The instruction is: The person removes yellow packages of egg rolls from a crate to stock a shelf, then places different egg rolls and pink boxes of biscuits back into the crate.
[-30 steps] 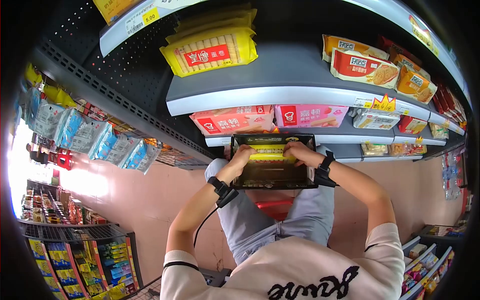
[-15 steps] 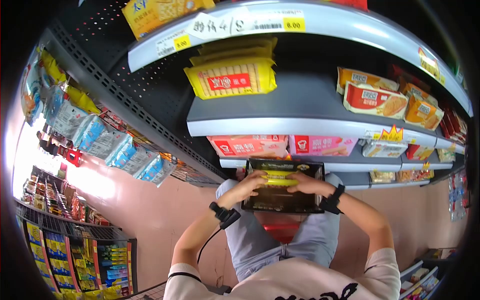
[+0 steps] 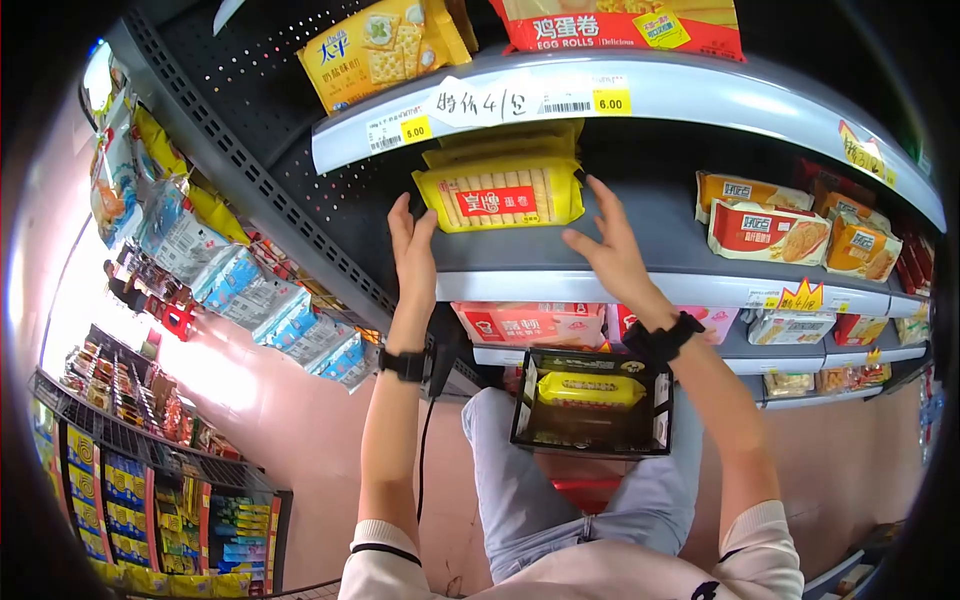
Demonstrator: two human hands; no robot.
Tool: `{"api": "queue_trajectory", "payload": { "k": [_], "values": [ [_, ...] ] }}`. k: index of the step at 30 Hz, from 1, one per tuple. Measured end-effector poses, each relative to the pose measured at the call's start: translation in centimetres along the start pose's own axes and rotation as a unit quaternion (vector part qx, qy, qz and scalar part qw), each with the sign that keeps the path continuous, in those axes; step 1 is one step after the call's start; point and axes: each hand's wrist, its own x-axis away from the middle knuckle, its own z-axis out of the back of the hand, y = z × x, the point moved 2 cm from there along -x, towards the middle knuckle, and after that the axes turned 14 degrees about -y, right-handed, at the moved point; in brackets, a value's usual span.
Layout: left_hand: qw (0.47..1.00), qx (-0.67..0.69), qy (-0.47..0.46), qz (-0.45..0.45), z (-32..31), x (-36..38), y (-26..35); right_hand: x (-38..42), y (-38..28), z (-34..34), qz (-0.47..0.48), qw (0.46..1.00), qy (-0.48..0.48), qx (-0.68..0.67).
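Both hands have left the dark box (image 3: 590,428) since 0.5 s ago and are now up at the shelf (image 3: 685,253). Left hand (image 3: 412,250) stands at the left end of the front yellow packet (image 3: 497,205), right hand (image 3: 612,250) at its right end. Fingers of both wide, thumbs set apart, nothing gripped; whether they touch the packet, cannot tell. Packet sits near the shelf's front edge, similar yellow packets (image 3: 505,146) behind it. Step in hand, as judged: bracketing that packet with 2 hands. Lifting it would call for even, light pressure from both ends; contents look brittle. Box: open-topped, at the knees (image 3: 490,415), support hidden; 1 boxed packet (image 3: 590,391), also yellow, lies inside along the far wall.
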Motion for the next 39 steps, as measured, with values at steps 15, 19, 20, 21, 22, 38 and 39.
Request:
{"api": "queue_trajectory", "payload": {
  "k": [15, 19, 20, 21, 22, 38, 39],
  "values": [
    [0.983, -0.175, -0.035, 0.047, -0.9, -3.7, -5.2, -2.2, 1.0, -1.6, -0.085, 0.994, -0.027, 0.070],
    [0.980, -0.191, -0.038, 0.036, -1.3, -3.1, -4.6, -2.1, 1.1, -1.7, -0.081, 0.993, -0.036, 0.083],
    [0.979, -0.198, -0.033, 0.031, -1.3, -2.9, -4.6, -2.1, 1.1, -1.6, -0.076, 0.993, -0.037, 0.087],
    [0.979, -0.197, -0.033, 0.033, -1.3, -2.9, -4.5, -2.0, 1.1, -1.6, -0.071, 0.993, -0.038, 0.091],
    [0.979, -0.197, -0.037, 0.033, -1.3, -2.9, -4.4, -2.0, 1.1, -1.6, -0.073, 0.992, -0.040, 0.092],
    [0.974, -0.224, -0.021, 0.025, -1.2, -3.3, -4.9, -2.1, 1.5, -1.6, -0.066, 0.988, -0.028, 0.134],
    [0.974, -0.224, -0.024, 0.024, -1.2, -3.3, -5.0, -2.0, 1.3, -1.6, -0.066, 0.988, -0.026, 0.136]
  ]
}}
